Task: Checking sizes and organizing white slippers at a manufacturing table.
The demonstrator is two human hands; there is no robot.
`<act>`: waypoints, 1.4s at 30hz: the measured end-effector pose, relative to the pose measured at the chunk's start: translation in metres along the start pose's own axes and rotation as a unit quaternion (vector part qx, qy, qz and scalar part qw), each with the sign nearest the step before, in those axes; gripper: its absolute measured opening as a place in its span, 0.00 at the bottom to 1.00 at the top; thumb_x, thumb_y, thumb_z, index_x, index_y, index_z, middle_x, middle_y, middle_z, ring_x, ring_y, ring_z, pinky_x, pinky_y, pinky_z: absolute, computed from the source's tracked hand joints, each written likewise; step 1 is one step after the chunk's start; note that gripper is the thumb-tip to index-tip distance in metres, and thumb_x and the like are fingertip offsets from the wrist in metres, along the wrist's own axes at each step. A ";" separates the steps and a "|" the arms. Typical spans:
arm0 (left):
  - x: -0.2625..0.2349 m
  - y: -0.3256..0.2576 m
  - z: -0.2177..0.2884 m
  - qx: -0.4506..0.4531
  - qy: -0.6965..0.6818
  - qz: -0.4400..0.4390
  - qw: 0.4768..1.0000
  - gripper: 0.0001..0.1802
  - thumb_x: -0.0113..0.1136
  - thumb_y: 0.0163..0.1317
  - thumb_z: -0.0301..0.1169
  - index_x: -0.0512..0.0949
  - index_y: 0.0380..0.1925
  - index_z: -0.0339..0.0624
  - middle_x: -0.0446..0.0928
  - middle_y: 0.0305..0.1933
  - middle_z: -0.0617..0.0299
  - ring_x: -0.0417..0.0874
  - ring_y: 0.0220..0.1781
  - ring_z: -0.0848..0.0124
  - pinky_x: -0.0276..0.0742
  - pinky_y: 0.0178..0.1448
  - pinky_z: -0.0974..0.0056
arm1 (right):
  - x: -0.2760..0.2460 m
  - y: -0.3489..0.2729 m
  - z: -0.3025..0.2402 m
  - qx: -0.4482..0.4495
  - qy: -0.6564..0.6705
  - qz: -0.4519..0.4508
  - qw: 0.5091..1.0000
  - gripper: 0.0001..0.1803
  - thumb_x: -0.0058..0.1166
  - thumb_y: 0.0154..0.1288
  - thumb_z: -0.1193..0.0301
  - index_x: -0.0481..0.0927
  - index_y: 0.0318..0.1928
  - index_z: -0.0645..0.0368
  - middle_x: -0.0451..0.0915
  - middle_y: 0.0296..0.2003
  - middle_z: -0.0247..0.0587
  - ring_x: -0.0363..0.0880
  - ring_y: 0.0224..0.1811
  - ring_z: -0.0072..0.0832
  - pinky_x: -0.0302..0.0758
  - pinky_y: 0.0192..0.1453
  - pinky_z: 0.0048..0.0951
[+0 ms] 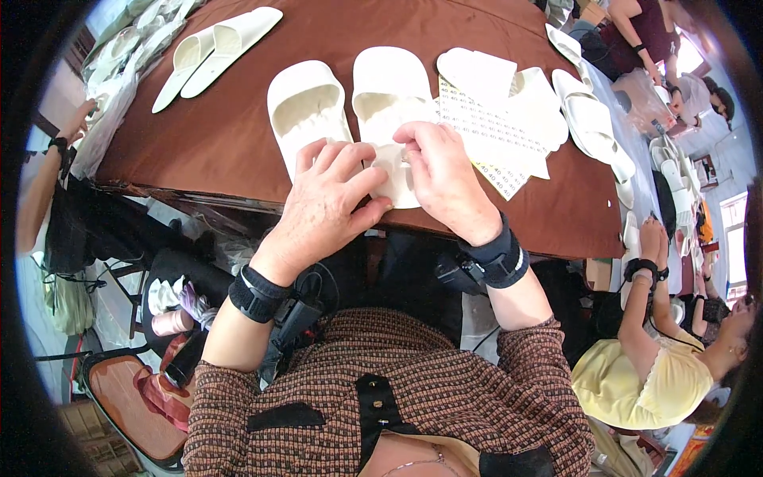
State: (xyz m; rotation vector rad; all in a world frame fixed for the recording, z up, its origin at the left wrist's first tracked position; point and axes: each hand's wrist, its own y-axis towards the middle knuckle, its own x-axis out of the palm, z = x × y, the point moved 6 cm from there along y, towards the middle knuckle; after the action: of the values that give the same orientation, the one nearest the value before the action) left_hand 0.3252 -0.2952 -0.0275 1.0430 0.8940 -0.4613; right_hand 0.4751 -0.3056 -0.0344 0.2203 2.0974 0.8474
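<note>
Left hand [330,199] flat, fingers spread, pressing heel end of white slipper [391,103] at near edge of brown table [207,135]; right hand [445,179] pinching something small at that heel, too small to tell. Second slipper [306,111] just left, sticker sheet [489,135] right. Slipper pair [214,52] far left

Brown-covered table [199,135], bright windows [731,238] at right, a red-brown stool [127,405] on pale floor.

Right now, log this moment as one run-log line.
left hand: rests on slipper heel | right hand: pinches at white slipper | sticker sheet: beside
</note>
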 end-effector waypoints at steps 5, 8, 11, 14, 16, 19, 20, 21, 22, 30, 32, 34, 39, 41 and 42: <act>0.000 0.000 -0.001 0.000 0.001 0.000 1.000 0.17 0.70 0.51 0.33 0.78 0.41 0.47 0.75 0.52 0.59 0.74 0.55 0.57 0.63 0.66 0.52 | -0.006 -0.003 0.001 0.042 0.052 0.015 0.998 0.12 0.49 0.62 0.80 0.75 0.47 0.62 0.79 0.38 0.48 0.75 0.43 0.46 0.70 0.50 0.46; 0.000 0.000 0.000 0.002 0.004 0.002 1.000 0.17 0.70 0.51 0.33 0.78 0.41 0.47 0.75 0.52 0.59 0.74 0.55 0.57 0.63 0.66 0.52 | -0.005 -0.003 -0.003 0.031 0.023 0.005 0.999 0.13 0.49 0.61 0.81 0.75 0.48 0.62 0.79 0.38 0.49 0.75 0.43 0.46 0.70 0.51 0.45; 0.001 0.000 0.000 0.003 0.004 0.003 1.000 0.17 0.70 0.51 0.33 0.78 0.41 0.47 0.75 0.52 0.59 0.75 0.55 0.57 0.63 0.66 0.52 | -0.005 -0.001 -0.004 0.022 0.012 -0.004 1.000 0.13 0.49 0.62 0.81 0.75 0.47 0.62 0.79 0.39 0.49 0.74 0.43 0.46 0.69 0.52 0.45; 0.001 0.001 0.000 0.001 0.000 0.000 1.000 0.17 0.70 0.51 0.33 0.78 0.41 0.47 0.75 0.52 0.59 0.74 0.55 0.57 0.62 0.66 0.52 | -0.004 0.002 -0.006 0.004 -0.007 -0.016 1.000 0.13 0.49 0.61 0.81 0.75 0.47 0.62 0.79 0.39 0.49 0.74 0.44 0.47 0.68 0.53 0.44; 0.001 0.001 0.000 0.001 0.000 -0.001 1.000 0.17 0.70 0.51 0.33 0.78 0.41 0.46 0.75 0.52 0.59 0.74 0.56 0.57 0.62 0.66 0.52 | -0.001 0.002 -0.004 -0.007 -0.028 -0.026 0.999 0.12 0.47 0.64 0.81 0.75 0.48 0.61 0.79 0.41 0.48 0.75 0.46 0.46 0.69 0.56 0.44; 0.000 0.001 0.000 0.003 -0.003 -0.001 1.000 0.17 0.70 0.51 0.33 0.78 0.41 0.46 0.75 0.52 0.59 0.74 0.56 0.57 0.62 0.66 0.52 | 0.002 0.002 -0.003 -0.020 -0.020 -0.018 0.999 0.15 0.47 0.58 0.82 0.76 0.47 0.61 0.80 0.40 0.50 0.73 0.47 0.48 0.67 0.54 0.43; 0.000 0.001 0.000 0.004 -0.005 -0.001 1.000 0.17 0.70 0.51 0.33 0.78 0.41 0.46 0.75 0.52 0.59 0.74 0.56 0.57 0.62 0.66 0.52 | 0.002 0.002 -0.003 -0.020 -0.020 -0.019 0.999 0.15 0.47 0.58 0.82 0.76 0.47 0.61 0.80 0.40 0.50 0.73 0.47 0.48 0.67 0.54 0.43; 0.001 0.001 0.000 0.003 -0.005 -0.001 1.000 0.17 0.70 0.51 0.33 0.78 0.41 0.46 0.75 0.52 0.59 0.74 0.56 0.57 0.62 0.66 0.52 | 0.001 0.002 -0.003 -0.018 -0.018 -0.017 1.000 0.15 0.47 0.58 0.81 0.76 0.47 0.61 0.80 0.40 0.51 0.74 0.47 0.48 0.68 0.54 0.44; 0.001 0.001 0.000 0.003 -0.003 -0.001 1.000 0.17 0.70 0.51 0.33 0.78 0.41 0.46 0.74 0.52 0.59 0.74 0.55 0.57 0.62 0.66 0.52 | 0.001 0.002 -0.003 -0.016 -0.016 -0.015 1.000 0.15 0.47 0.58 0.81 0.76 0.46 0.61 0.80 0.40 0.51 0.74 0.46 0.48 0.68 0.53 0.44; -0.001 0.000 0.000 0.000 -0.003 0.000 1.000 0.17 0.70 0.52 0.33 0.77 0.42 0.47 0.74 0.52 0.59 0.74 0.55 0.57 0.62 0.66 0.52 | -0.001 0.003 0.005 0.043 0.078 0.009 0.996 0.10 0.48 0.61 0.80 0.77 0.43 0.62 0.80 0.38 0.50 0.75 0.43 0.49 0.71 0.51 0.47; 0.000 0.000 -0.001 0.002 -0.002 0.004 1.000 0.17 0.70 0.52 0.33 0.77 0.42 0.47 0.74 0.51 0.59 0.74 0.55 0.57 0.62 0.66 0.52 | -0.003 0.003 0.005 0.053 0.097 0.015 0.994 0.09 0.48 0.62 0.80 0.77 0.43 0.62 0.79 0.38 0.50 0.75 0.43 0.49 0.71 0.51 0.47; 0.001 0.000 -0.002 0.002 -0.002 0.003 1.000 0.17 0.70 0.52 0.33 0.77 0.41 0.47 0.74 0.51 0.59 0.74 0.55 0.57 0.62 0.66 0.52 | -0.003 0.002 0.004 0.052 0.072 0.014 0.996 0.10 0.48 0.62 0.80 0.76 0.44 0.62 0.80 0.38 0.49 0.75 0.44 0.48 0.71 0.52 0.45; 0.001 0.000 -0.001 0.003 0.002 0.004 1.000 0.17 0.70 0.52 0.34 0.78 0.41 0.47 0.75 0.51 0.59 0.75 0.55 0.57 0.62 0.66 0.51 | 0.000 0.001 -0.001 0.015 0.019 -0.007 1.000 0.12 0.49 0.60 0.81 0.76 0.45 0.60 0.80 0.39 0.47 0.75 0.44 0.45 0.70 0.52 0.44; 0.001 0.000 -0.001 -0.002 0.001 0.000 1.000 0.17 0.70 0.52 0.34 0.78 0.41 0.47 0.75 0.52 0.59 0.75 0.56 0.57 0.62 0.66 0.51 | 0.002 0.002 -0.001 0.011 0.012 -0.014 1.000 0.12 0.49 0.60 0.81 0.76 0.45 0.59 0.80 0.39 0.46 0.75 0.45 0.45 0.69 0.52 0.43; 0.001 0.000 -0.001 -0.001 0.001 0.000 1.000 0.17 0.70 0.52 0.34 0.78 0.41 0.47 0.75 0.52 0.59 0.75 0.56 0.57 0.62 0.66 0.51 | 0.002 0.002 -0.002 -0.007 -0.002 -0.006 1.000 0.12 0.48 0.60 0.82 0.76 0.45 0.59 0.80 0.40 0.46 0.75 0.45 0.45 0.69 0.52 0.44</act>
State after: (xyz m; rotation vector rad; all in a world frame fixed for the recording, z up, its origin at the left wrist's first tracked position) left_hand 0.3256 -0.2943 -0.0279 1.0414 0.8955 -0.4590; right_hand 0.4721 -0.3045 -0.0332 0.2020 2.0868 0.8543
